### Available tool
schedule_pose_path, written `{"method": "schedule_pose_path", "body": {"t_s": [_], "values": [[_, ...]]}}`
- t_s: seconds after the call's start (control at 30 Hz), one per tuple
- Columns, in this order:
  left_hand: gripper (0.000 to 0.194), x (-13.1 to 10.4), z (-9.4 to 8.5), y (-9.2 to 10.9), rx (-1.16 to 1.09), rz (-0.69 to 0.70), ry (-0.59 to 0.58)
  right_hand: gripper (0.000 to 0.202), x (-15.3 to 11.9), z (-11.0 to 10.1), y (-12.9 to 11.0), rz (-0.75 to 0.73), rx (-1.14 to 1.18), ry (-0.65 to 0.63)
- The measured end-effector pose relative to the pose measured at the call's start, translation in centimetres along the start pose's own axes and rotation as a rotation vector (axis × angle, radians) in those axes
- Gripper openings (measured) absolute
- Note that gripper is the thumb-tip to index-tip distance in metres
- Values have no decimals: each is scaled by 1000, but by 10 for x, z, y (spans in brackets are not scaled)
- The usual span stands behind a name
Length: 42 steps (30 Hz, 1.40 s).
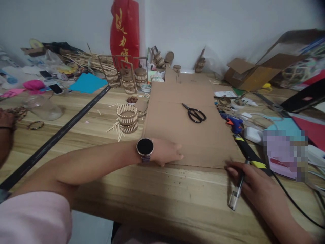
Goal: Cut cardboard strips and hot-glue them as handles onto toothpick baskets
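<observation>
A large sheet of brown cardboard [167,125] lies flat on the wooden table. My left hand [167,151], with a watch [145,147] on its wrist, rests on the near edge of this sheet, fingers stretched out and holding nothing. At the sheet's near right corner, my right hand [257,181] is closed around a pen [238,188] with a clear end pointing toward me; its fingertips are by the cardboard edge. Black-handled scissors [195,114] lie closed on the cardboard. Left of it stands a small round basket of sticks [127,118], with loose sticks [118,130] around its base.
Several finished small baskets with handles [128,79] stand at the back, before a red bag [125,30]. At right are a blue glue gun [235,123], cables and an open carton [254,71]. Another person's arm [5,135] is at far left, near a clear jar [43,106].
</observation>
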<state>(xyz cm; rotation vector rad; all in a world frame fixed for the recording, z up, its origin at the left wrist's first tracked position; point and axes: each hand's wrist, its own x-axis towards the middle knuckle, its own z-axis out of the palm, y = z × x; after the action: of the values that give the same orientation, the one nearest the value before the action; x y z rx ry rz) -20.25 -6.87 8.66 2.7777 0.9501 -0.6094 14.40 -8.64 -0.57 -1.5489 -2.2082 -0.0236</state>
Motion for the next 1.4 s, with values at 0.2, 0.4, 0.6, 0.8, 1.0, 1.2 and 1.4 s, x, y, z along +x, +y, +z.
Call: {"method": "schedule_pose_path", "body": {"t_s": [0.2,0.4,0.6,0.8,1.0,1.2,1.4], "values": [[59,-6,17,-1,-78,-2,59,34,0,8,-6,-168,-35,80],[56,-6,28,-4,-64,2,119,35,-1,11,-1,-186,-30,101],[57,-5,27,-3,-57,5,92,30,-1,9,-4,-127,13,65],[57,-6,26,-5,-75,13,92,29,0,11,-4,-169,-19,100],[58,-6,25,-7,-65,23,104,31,1,11,-5,-273,-97,151],[69,0,8,-11,-91,25,-41,32,1,12,-3,-312,-122,186],[77,4,1,-13,-26,60,-85,29,1,11,-5,-310,-116,178]]}}
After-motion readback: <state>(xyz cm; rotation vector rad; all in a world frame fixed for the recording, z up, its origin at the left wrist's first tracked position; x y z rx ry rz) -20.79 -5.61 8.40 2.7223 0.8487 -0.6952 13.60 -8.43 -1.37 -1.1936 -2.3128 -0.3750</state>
